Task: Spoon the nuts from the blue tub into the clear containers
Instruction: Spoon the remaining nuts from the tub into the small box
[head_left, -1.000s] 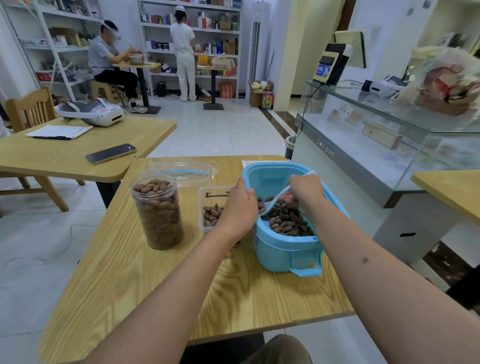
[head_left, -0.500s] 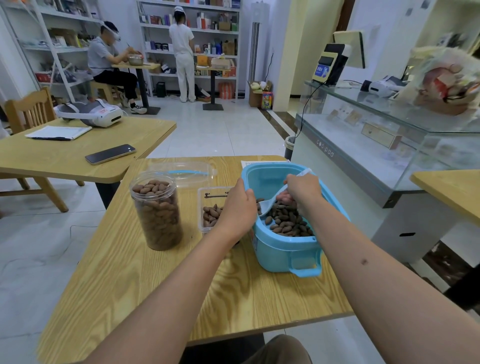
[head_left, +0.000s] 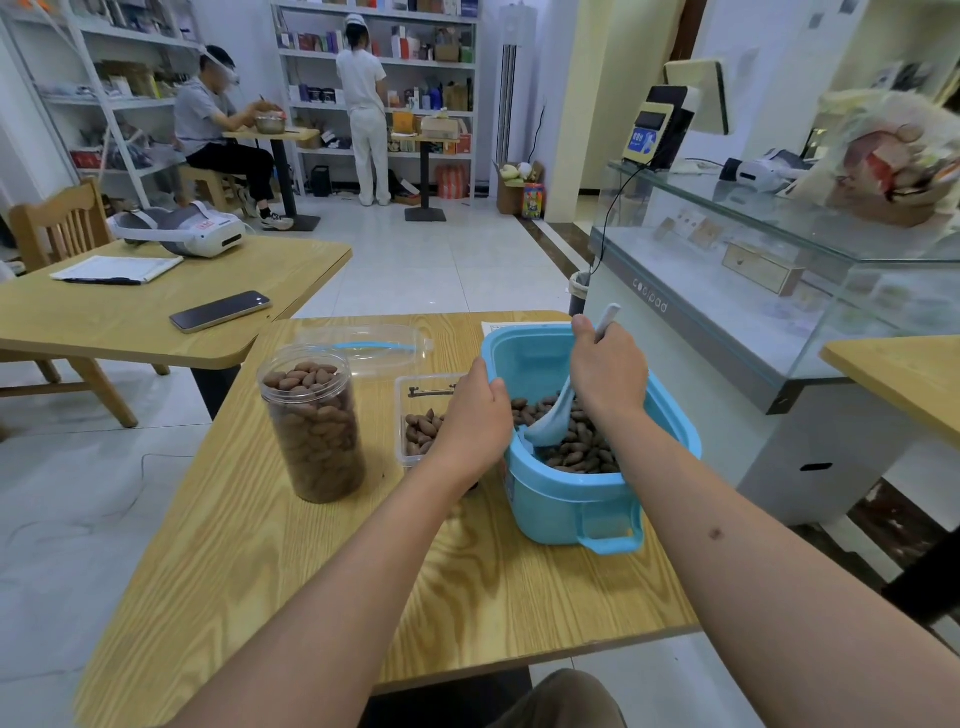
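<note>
the table (head_left: 291, 561) in front of me carries everything, and the biggest piece on it is the blue tub (head_left: 566, 499), a stiff plastic box with a moulded handle facing me; with this little left in it i judge it light enough to skid, so my left hand (head_left: 475, 415) curls over its near-left rim to steady it. the tall clear jar (head_left: 314, 426) stands well to the left, filled to the top and probably the heaviest thing here. between jar and tub sits the small clear box (head_left: 423, 415), thin-walled and light, only partly filled, touching or just beside the tub; i'd tip the nuts in gently so it doesn't slide. my right hand (head_left: 608, 374) is wrapped round the handle of the pale spoon (head_left: 553, 423), its bowl down among the nuts (head_left: 582, 449). the spoon looks smooth and rigid, best held high on the handle as now. the nuts are hard, dry and loose, so they will roll off an overfilled spoon
</note>
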